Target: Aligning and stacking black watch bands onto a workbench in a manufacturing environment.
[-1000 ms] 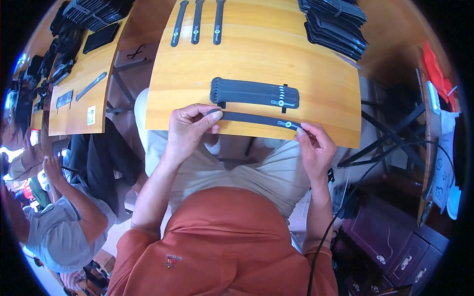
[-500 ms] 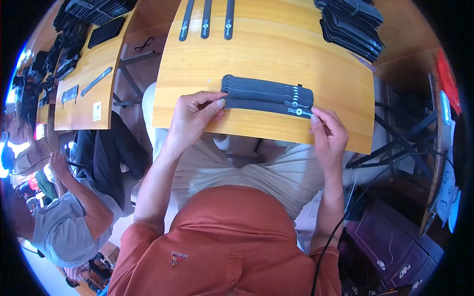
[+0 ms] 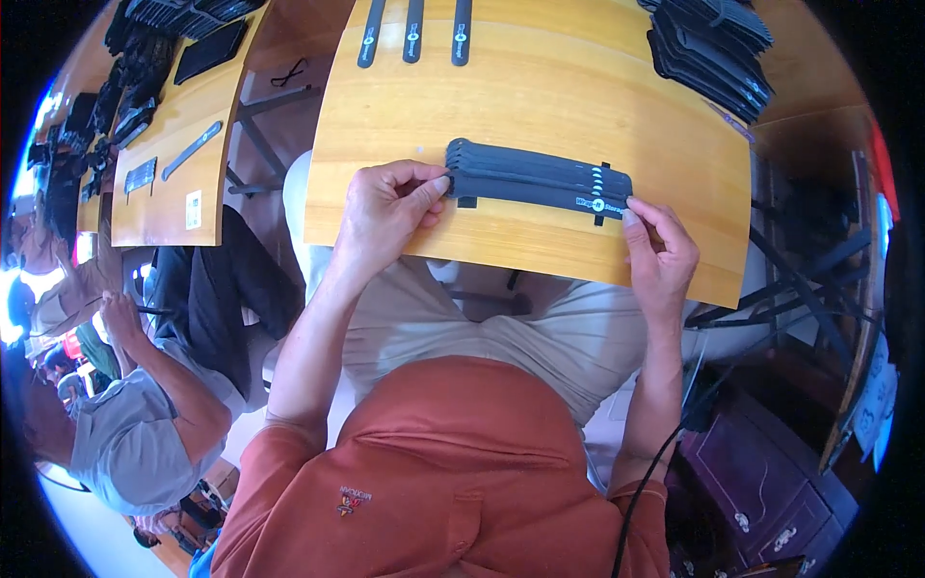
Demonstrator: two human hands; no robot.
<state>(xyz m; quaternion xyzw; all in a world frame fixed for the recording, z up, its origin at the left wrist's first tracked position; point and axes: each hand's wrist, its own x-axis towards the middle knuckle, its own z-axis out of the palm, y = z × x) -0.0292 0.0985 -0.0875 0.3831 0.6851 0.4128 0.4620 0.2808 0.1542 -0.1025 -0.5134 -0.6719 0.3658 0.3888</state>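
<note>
Several dark strap-like bands with rounded ends and pale printed marks lie overlapped in a fanned stack [image 3: 530, 160] on the wooden table [image 3: 540, 106]. The nearest strap [image 3: 520, 192] lies along the stack's front edge. My left hand [image 3: 390, 207] pinches its left end between thumb and fingers. At its right end, my right hand [image 3: 661, 247] is closed with thumb and forefinger on the tip. Small black tabs [image 3: 467, 202] stick out from under the stack toward me. Farther off, three single straps [image 3: 413, 37] lie side by side.
A pile of dark folded pieces [image 3: 713, 63] rests at the far right, with a thin purplish tool [image 3: 729, 122] beside it. On the left, a second table [image 3: 164, 217] bears another strap [image 3: 193, 150] and dark goods. A co-worker in grey [image 3: 145, 433] sits there. A black cable [image 3: 636, 491] runs by my right arm.
The front strap, earlier spread nearer to me, now lies closer against the stack, still between both hands. Black tabs now show below it. The whole view has shifted slightly.
</note>
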